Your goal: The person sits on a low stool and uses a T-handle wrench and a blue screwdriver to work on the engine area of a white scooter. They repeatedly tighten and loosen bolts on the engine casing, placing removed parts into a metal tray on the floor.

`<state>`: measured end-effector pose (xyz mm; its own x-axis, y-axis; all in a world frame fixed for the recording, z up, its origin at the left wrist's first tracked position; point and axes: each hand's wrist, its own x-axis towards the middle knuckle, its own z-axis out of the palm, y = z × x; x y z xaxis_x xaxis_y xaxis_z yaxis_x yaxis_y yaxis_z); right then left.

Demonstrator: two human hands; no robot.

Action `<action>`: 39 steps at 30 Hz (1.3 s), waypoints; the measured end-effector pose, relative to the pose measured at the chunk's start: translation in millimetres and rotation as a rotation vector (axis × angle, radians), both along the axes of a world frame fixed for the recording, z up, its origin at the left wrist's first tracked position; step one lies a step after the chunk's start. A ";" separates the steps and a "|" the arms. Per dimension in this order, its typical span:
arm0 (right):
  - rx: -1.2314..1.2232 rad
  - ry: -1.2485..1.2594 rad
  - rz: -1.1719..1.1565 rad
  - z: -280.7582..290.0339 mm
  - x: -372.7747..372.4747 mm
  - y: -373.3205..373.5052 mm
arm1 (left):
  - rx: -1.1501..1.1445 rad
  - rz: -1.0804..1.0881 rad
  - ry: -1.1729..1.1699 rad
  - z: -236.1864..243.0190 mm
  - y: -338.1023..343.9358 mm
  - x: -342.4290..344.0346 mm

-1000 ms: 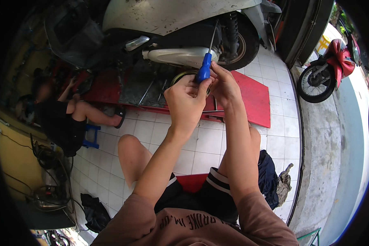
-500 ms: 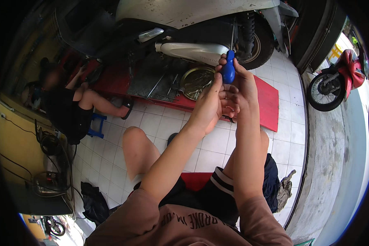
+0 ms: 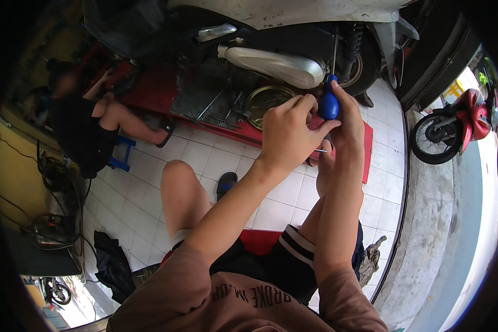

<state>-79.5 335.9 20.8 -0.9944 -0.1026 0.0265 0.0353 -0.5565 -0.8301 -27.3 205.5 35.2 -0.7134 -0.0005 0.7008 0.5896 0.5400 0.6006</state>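
Note:
My right hand [image 3: 346,110] grips a screwdriver with a blue handle [image 3: 330,104], its metal shaft [image 3: 334,52] pointing up beside the black shock absorber [image 3: 351,44] at the scooter's rear wheel. My left hand [image 3: 290,130] is closed at the handle's lower left, thumb toward it, fingertips partly hidden. Above them are the scooter's silver side casing [image 3: 268,66] and scuffed body panel [image 3: 282,11]. Behind my left hand, a round brass-coloured tray [image 3: 255,104] rests on the red lift platform [image 3: 149,102], beside long metal tools [image 3: 209,104].
Another person [image 3: 88,133] sits at left on a blue stool [image 3: 120,155], near cables and a machine [image 3: 52,227]. A red motorbike [image 3: 470,124] stands at right by the doorway. Dark cloth [image 3: 108,260] lies on the white tiled floor [image 3: 199,152].
The blue screwdriver and both hands have shifted right in the view. My left hand's fingers, looser half a second ago, are curled again. The scooter also appears further right in the picture.

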 end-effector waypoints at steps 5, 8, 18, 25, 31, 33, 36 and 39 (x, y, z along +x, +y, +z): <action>-0.492 0.014 0.339 -11.6 -5.7 -3.0 | 0.540 -0.394 -0.584 -13.8 6.7 9.6; -0.669 0.008 0.415 -19.9 -9.3 -5.9 | 1.016 -0.685 -0.898 -17.6 7.4 7.7; -0.071 -0.032 0.016 -10.5 -5.5 -2.9 | 0.497 -0.260 -0.465 -19.8 1.2 -7.5; -0.079 0.008 0.043 -6.2 -9.1 -6.0 | 0.147 0.009 0.063 -13.9 2.7 -3.0; -0.694 0.022 0.448 -11.6 -12.5 -15.8 | 1.125 -0.897 -0.947 -23.6 -1.6 3.4; -0.784 0.063 0.495 -14.0 -12.6 -25.3 | 1.454 -1.069 -1.035 -15.7 4.3 6.3; -0.625 0.057 0.391 -9.1 -7.8 -33.6 | 1.649 -1.009 -1.042 -10.5 2.6 3.4; -0.182 -0.004 0.168 -10.8 -12.8 -18.7 | 1.260 -0.672 -0.913 -19.8 -9.9 -8.3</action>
<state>-92.3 317.3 10.0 -0.9640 -0.2599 0.0557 0.1427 -0.6830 -0.7164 -35.6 195.6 15.4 -0.9614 0.2530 -0.1083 -0.2574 -0.6870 0.6795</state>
